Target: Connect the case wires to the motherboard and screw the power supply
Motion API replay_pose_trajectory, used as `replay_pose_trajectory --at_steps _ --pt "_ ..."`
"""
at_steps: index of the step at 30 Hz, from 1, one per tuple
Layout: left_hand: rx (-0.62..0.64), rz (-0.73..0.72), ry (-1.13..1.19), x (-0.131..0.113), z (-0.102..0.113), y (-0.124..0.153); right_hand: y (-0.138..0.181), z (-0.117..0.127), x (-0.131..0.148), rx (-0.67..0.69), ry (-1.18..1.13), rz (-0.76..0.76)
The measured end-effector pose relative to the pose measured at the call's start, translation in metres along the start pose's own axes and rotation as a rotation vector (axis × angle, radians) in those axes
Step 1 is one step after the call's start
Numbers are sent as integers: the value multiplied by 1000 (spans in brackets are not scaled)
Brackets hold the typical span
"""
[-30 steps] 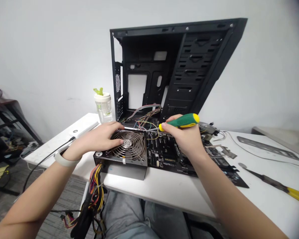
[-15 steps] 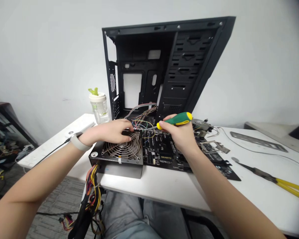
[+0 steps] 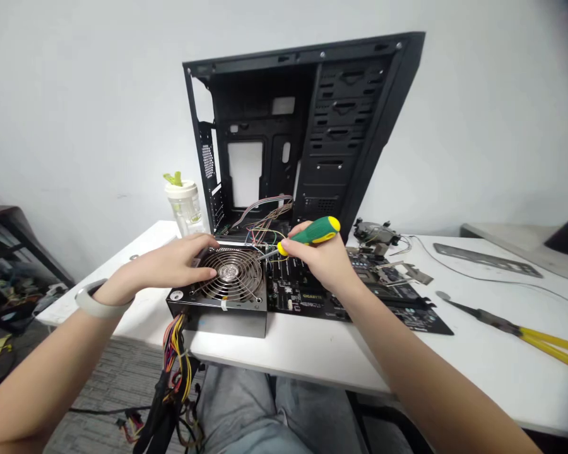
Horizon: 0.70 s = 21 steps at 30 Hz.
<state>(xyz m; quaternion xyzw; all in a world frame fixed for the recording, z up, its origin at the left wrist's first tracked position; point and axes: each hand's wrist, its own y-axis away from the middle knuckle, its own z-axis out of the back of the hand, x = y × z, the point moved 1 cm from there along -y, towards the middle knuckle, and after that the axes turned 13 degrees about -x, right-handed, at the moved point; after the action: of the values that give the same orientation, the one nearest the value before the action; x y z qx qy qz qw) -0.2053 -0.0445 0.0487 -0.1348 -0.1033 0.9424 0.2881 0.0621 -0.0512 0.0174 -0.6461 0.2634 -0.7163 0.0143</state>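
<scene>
A black power supply lies fan side up near the table's front edge, under a round wire fan grille. My left hand rests on its left side, fingers spread, the thumb reaching over the grille. In my right hand is a screwdriver with a green and yellow handle. Its shaft slants down to the left, and the tip is at the far right corner of the power supply by the grille; exact contact is unclear. A black motherboard lies under my right wrist.
Behind stands an open black computer case with loose wires. A clear cup is left of it. Cable bundles hang off the front edge. On the right lie yellow-handled pliers, a metal plate and a CPU cooler.
My left hand has slid left across the power supply, away from its far right corner. My right hand has moved left and slightly down with the screwdriver, its tip now nearer the grille. The view has shifted slightly.
</scene>
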Motion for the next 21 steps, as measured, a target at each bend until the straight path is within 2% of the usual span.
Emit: replay_pose_trajectory --at_steps 5,11,15,18,21 --pt "-52 4 -7 6 -4 11 -2 -7 -8 12 -81 -50" --pt "-87 33 23 11 -9 14 -3 -12 -18 -19 -323 -344" --pt "-124 31 23 10 -10 18 -1 -13 -21 -66 -404 -451" --pt "-132 33 23 9 -11 18 1 -13 -22 -92 -433 -472" --pt "-128 38 25 10 -13 17 3 -13 -18 -112 -419 -415"
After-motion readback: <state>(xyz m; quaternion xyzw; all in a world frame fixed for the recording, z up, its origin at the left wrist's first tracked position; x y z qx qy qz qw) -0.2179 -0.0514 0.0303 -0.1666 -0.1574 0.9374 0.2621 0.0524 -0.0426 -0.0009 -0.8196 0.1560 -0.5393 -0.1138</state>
